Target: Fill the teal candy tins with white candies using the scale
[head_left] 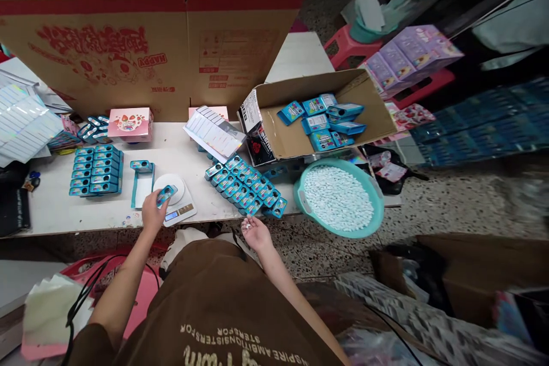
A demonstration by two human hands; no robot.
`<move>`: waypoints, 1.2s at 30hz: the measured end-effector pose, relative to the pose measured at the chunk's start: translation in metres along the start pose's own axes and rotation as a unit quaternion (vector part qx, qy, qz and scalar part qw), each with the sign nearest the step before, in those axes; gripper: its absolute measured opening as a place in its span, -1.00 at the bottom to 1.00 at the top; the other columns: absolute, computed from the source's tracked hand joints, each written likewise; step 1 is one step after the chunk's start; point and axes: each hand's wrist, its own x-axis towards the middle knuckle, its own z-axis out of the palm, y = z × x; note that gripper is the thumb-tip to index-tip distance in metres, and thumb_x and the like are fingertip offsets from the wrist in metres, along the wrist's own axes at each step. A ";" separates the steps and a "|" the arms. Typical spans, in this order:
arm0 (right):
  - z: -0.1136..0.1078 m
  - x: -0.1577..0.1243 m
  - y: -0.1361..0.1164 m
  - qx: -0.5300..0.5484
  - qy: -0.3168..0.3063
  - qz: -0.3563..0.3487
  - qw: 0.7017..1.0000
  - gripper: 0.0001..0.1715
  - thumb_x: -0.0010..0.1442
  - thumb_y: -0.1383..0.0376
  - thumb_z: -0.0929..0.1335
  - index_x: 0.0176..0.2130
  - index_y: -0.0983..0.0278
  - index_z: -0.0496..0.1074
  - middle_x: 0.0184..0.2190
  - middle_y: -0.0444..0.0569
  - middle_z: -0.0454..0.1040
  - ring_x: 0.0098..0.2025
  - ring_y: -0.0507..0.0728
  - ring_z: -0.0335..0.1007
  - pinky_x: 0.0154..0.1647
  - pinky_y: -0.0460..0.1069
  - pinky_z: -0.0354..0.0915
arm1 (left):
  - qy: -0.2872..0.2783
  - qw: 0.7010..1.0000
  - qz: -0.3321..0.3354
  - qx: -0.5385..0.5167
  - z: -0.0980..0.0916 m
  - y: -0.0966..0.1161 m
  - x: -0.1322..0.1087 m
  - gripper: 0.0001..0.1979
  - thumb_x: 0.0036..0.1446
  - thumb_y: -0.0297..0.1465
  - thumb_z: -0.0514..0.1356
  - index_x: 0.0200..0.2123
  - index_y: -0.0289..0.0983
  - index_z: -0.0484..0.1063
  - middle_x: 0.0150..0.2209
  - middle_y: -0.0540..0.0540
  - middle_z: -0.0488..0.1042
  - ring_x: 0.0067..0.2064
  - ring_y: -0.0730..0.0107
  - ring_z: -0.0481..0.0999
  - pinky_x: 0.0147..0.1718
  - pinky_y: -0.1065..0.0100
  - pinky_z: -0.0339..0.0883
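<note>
Apron cloth fills the foreground, and both forearms reach out from it toward the table edge. Short of that edge and right of the scale, the right hand lies palm up with its fingers loosely cupped. A white speck seems to sit at the fingertips, but it is too small to be sure.

At the scale's near left corner, the left hand pinches a blue tin by its near end between thumb and fingers. The tin is over the scale's white plate, and I cannot tell whether it is resting there or just above. Its long axis runs diagonally, away and to the right of the hand. Of the 2 hands, the left is on it and the right is well apart.

Just left of the scale stands a blue tray, and further left a tin block in 2 columns. Bare tabletop lies near the edge, left of the scale. Right of the scale a tin row slants to the edge, with a basin of white pellets past it.

Behind the scale are a label sheet, a pink box, an open box of blue packs, and a carton walling off the far side.
</note>
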 end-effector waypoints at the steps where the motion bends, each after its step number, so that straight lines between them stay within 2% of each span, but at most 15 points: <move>1: 0.004 -0.002 0.006 0.005 0.002 0.001 1.000 -0.83 0.20 0.41 0.21 -0.41 0.29 0.32 -0.61 -0.14 0.36 -0.59 -0.05 0.31 -0.59 -0.19 0.31 | 0.010 1.000 0.001 0.004 -0.008 -0.005 0.006 -0.59 0.11 -0.18 0.10 -0.01 -0.25 0.31 -0.09 -0.19 0.44 -0.04 0.15 0.39 -0.03 0.17 0.26; 4: 0.014 -0.004 0.023 0.016 0.009 0.003 1.000 -0.80 0.22 0.40 0.19 -0.42 0.29 0.32 -0.61 -0.14 0.37 -0.60 -0.06 0.31 -0.58 -0.18 0.32 | 0.029 1.000 0.010 0.003 -0.023 -0.018 0.018 -0.59 0.11 -0.18 0.11 -0.01 -0.25 0.32 -0.08 -0.17 0.44 -0.03 0.16 0.38 -0.02 0.18 0.25; 8: 0.022 -0.005 0.040 0.014 0.003 -0.006 1.000 -0.82 0.19 0.42 0.23 -0.44 0.30 0.32 -0.62 -0.14 0.37 -0.59 -0.06 0.32 -0.57 -0.20 0.32 | 0.015 1.000 0.015 0.000 -0.027 -0.034 0.027 -0.59 0.11 -0.18 0.11 -0.01 -0.23 0.32 -0.09 -0.16 0.44 -0.05 0.17 0.39 -0.04 0.20 0.27; 13: 0.027 -0.006 0.057 0.021 0.007 -0.011 1.000 -0.83 0.18 0.42 0.23 -0.43 0.29 0.32 -0.61 -0.15 0.38 -0.59 -0.06 0.33 -0.56 -0.19 0.34 | -0.019 0.999 0.038 -0.006 -0.014 -0.048 0.037 -0.60 0.11 -0.19 0.11 -0.02 -0.24 0.32 -0.07 -0.17 0.44 -0.03 0.16 0.37 -0.02 0.19 0.25; 22: 0.023 -0.005 0.073 0.027 0.019 -0.014 0.999 -0.87 0.16 0.42 0.24 -0.41 0.29 0.34 -0.60 -0.15 0.37 -0.59 -0.05 0.33 -0.59 -0.19 0.32 | -0.112 0.991 0.073 -0.019 0.022 -0.047 0.058 -0.64 0.10 -0.24 0.12 -0.03 -0.22 0.33 -0.10 -0.15 0.45 -0.04 0.16 0.39 -0.02 0.17 0.25; 25: 0.021 -0.006 0.075 0.036 0.024 -0.018 0.999 -0.85 0.18 0.41 0.22 -0.40 0.29 0.33 -0.60 -0.14 0.37 -0.58 -0.06 0.33 -0.59 -0.19 0.31 | -0.111 0.991 0.078 -0.021 0.025 -0.052 0.061 -0.49 0.06 -0.20 0.17 0.07 -0.23 0.23 -0.02 -0.18 0.40 0.02 0.15 0.35 0.03 0.17 0.23; 27: 0.021 -0.006 0.076 0.037 0.023 -0.020 0.999 -0.84 0.18 0.41 0.22 -0.40 0.29 0.33 -0.60 -0.14 0.37 -0.58 -0.05 0.33 -0.59 -0.19 0.32 | -0.088 0.993 0.072 -0.019 0.021 -0.058 0.057 -0.30 -0.01 -0.14 0.22 0.16 -0.27 0.11 0.06 -0.23 0.32 0.10 0.11 0.29 0.08 0.14 0.19; 29: 0.021 -0.006 0.076 0.038 0.020 -0.020 0.999 -0.86 0.17 0.41 0.23 -0.41 0.29 0.32 -0.59 -0.14 0.37 -0.58 -0.05 0.33 -0.59 -0.19 0.32 | -0.061 0.997 0.051 -0.018 0.014 -0.067 0.048 -0.19 -0.05 -0.09 0.24 0.20 -0.28 0.04 0.11 -0.26 0.26 0.15 0.07 0.23 0.11 0.11 0.15; 33: 0.025 -0.004 0.079 0.038 0.017 -0.015 0.999 -0.87 0.17 0.40 0.24 -0.41 0.29 0.32 -0.60 -0.15 0.35 -0.58 -0.05 0.32 -0.59 -0.19 0.31 | -0.041 0.999 -0.002 -0.016 0.003 -0.088 0.018 -0.22 -0.04 -0.07 0.22 0.18 -0.26 0.05 0.08 -0.25 0.29 0.13 0.05 0.24 0.10 0.07 0.16; 36: 0.030 -0.003 0.081 0.029 0.021 -0.011 0.999 -0.87 0.17 0.40 0.24 -0.42 0.29 0.31 -0.61 -0.15 0.35 -0.59 -0.05 0.31 -0.59 -0.20 0.31 | -0.043 0.999 -0.012 -0.008 0.000 -0.102 -0.001 -0.24 -0.05 -0.06 0.22 0.16 -0.28 0.09 0.03 -0.27 0.32 0.10 0.04 0.27 0.07 0.06 0.19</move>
